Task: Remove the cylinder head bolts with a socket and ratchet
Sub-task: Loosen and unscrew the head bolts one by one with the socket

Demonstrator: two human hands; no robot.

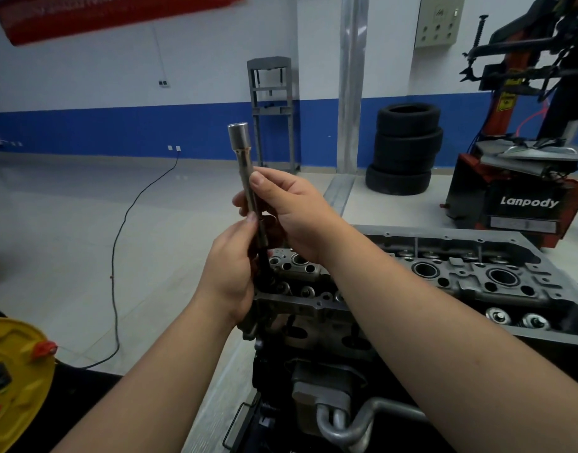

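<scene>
A long metal extension bar with a socket (239, 138) at its top stands nearly upright above the left end of the grey cylinder head (461, 276). My right hand (291, 207) grips the bar's middle, thumb along the shaft. My left hand (232, 273) holds the bar's dark lower part, thumb pressed on it. The bar's lower end reaches down to the head's left edge and is hidden behind my left hand. No ratchet handle shows.
A stack of black tyres (405, 148) stands behind, by a red tyre machine (516, 191) at the right. A yellow device (9, 371) sits at the lower left. A black cable (117, 256) runs over the floor. A grey metal frame (271, 109) stands against the wall.
</scene>
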